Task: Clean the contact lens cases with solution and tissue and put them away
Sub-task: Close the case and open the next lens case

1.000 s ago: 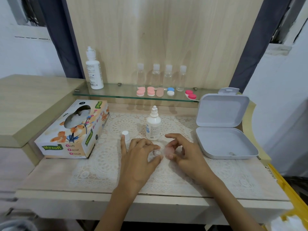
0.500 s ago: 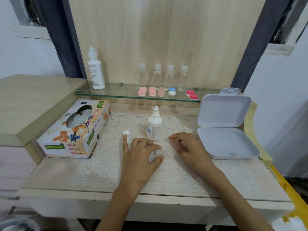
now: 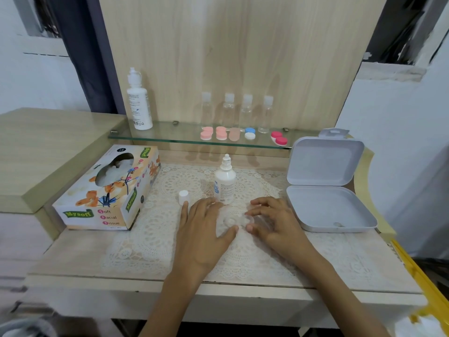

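In front of the bottle [image 3: 225, 183], my left hand [image 3: 204, 229] lies flat, holding nothing, beside the clear lens case [image 3: 229, 221]; my right hand [image 3: 274, 222] bends loosely at it, grip unclear.

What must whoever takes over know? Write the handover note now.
Left hand: flat on the mat, holds nothing. Right hand: curled by the clear case; a grip cannot be told.
Clear case lies on the mat between the hands. Bottle stands uncapped behind it, cap to its left. Tissue box at left, grey box open at right.
Done: bottle opened. Left: probably rinse, wipe, stow; coloured cases wait on the shelf.
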Tool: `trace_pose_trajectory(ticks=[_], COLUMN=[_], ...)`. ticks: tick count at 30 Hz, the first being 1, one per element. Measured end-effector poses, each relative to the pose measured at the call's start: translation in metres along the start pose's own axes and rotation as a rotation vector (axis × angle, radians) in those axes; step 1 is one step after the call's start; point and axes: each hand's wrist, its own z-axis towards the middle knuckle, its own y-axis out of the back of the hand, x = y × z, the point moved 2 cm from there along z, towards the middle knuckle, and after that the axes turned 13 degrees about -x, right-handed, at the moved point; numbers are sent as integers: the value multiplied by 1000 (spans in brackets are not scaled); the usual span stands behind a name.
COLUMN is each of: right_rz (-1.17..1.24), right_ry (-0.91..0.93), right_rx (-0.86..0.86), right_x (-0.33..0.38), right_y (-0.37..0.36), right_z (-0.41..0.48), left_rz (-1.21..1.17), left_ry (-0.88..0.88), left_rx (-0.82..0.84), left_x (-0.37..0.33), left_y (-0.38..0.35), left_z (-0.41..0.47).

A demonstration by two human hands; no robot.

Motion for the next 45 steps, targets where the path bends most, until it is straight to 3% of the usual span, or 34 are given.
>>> trace_pose_trajectory(ticks=[5,13,20,31,38,42,45], right_rz=[9,50,153,122,15,-179,-379], right_ry=[11,-5,-25,-24,-121,-9,229], right_rx=[-9,-37,-104,-248,-300,-288,-279], right_x=[1,3,5,1,-43,-60,-63], right_y=[1,5,13,55,106,121,124], right_z=[-1,-4,-7,-2,8,12,13], left_rz=[124,173,178,171,151,140,127], left_ry=[51,65,54,59,66,67,72], left_rx=[137,210,219,214,195,206,207], left_x=[-1,-3,-1,-1,-1,-1,-1], left_y=[-4,-3,-4,-4,-3,-2,-1], left_z=[-1,-2,-2,-3,-2,-2,-3])
